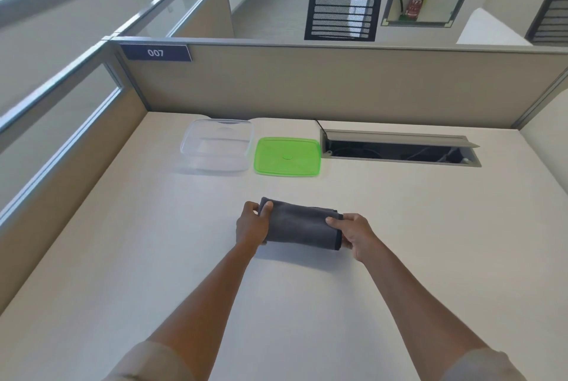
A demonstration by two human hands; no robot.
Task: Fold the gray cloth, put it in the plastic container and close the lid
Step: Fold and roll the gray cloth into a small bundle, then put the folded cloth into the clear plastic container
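The gray cloth (299, 225) is folded into a compact rectangle and held just above the white desk (399, 242) near its middle. My left hand (251, 224) grips the cloth's left end with the thumb on top. My right hand (353, 234) grips the right end the same way. The clear plastic container (218, 144) stands empty and uncovered farther back, left of centre. Its green lid (287, 156) lies flat on the desk just right of the container, apart from it.
An open cable tray (399, 150) is sunk into the desk at the back right. Beige partition walls (338, 85) close the desk at the back and left. A black mesh chair (342, 13) stands beyond the partition.
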